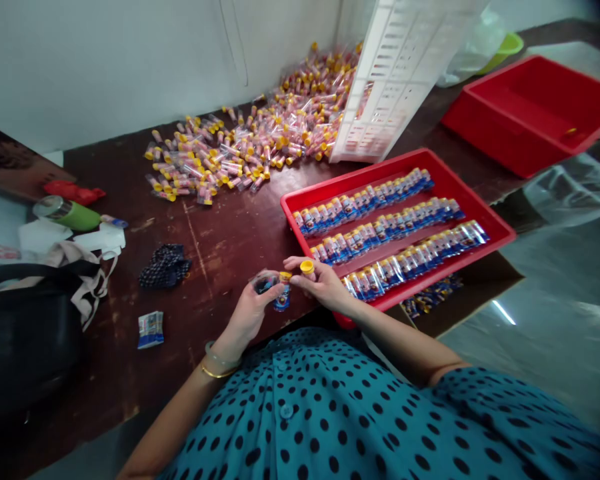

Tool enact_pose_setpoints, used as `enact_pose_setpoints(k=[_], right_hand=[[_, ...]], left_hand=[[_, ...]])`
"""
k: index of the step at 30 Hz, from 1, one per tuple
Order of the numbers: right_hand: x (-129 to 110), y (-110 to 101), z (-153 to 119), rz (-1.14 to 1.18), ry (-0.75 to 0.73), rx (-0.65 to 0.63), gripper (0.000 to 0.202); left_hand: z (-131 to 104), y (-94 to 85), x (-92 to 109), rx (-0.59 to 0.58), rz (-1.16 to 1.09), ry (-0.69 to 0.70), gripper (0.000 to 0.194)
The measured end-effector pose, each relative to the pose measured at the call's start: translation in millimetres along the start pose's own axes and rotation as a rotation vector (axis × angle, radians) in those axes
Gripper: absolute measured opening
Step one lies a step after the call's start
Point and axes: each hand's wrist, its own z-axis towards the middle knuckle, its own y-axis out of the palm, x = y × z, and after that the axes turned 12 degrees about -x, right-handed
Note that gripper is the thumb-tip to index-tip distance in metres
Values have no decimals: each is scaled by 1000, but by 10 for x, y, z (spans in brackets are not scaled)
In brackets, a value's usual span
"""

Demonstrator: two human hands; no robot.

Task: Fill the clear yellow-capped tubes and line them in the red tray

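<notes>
Near the table's front edge, my left hand [256,301] is closed on a small blue packet [281,300] with a yellow-capped tube [285,277] at its top. Just to the right, my right hand [325,283] pinches another yellow-capped tube [307,268], its cap facing up. The two hands are close together. Beside my right hand, a red tray [400,227] holds three rows of blue packets with yellow-capped tubes.
Loose yellow-capped tubes [250,150] lie heaped against the wall, beside an upright white crate [380,87]. A red bin [510,127] stands at right, an open box [460,307] below the tray. Left are a single packet [151,330], dark cloth [164,265], green bottle [73,213] and black bag [27,340].
</notes>
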Motion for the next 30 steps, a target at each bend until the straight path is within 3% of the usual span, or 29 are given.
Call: enact_pose_setpoints(k=[4, 7, 9, 12, 13, 15, 18, 21, 25, 27, 30], right_hand=[[-13, -11, 9, 70, -7, -41, 27], [-67, -263, 58, 88, -1, -41, 29], [-151, -625, 133, 20, -13, 29, 34], [-311, -1356, 324, -275, 31, 258, 40], [-354, -1601, 404, -460, 87, 378, 35], [-406, -2012, 570, -576, 129, 477, 23], [-411, -2336, 778, -674, 192, 491, 23], [-411, -2352, 875, -744, 212, 485, 25], [-448, -2046, 833, -740, 183, 474, 22], [-439, -1737, 754, -594, 145, 309, 27], [-361, -1116, 578, -327, 135, -46, 33]], left_hand=[[32, 66, 24, 21, -7, -55, 31], [63, 93, 32, 32, -99, -126, 39], [79, 84, 33, 16, -124, -138, 42], [77, 44, 21, -3, -133, -169, 36], [70, 32, 14, -18, -125, -187, 34], [51, 19, -2, -67, -86, -222, 33], [25, 28, -10, -127, -32, -245, 34], [16, 28, 5, -94, -61, -215, 37], [40, -41, 3, -11, -100, -176, 35], [66, -75, -18, 49, -76, -111, 31], [116, -61, -62, 154, -90, -16, 30]])
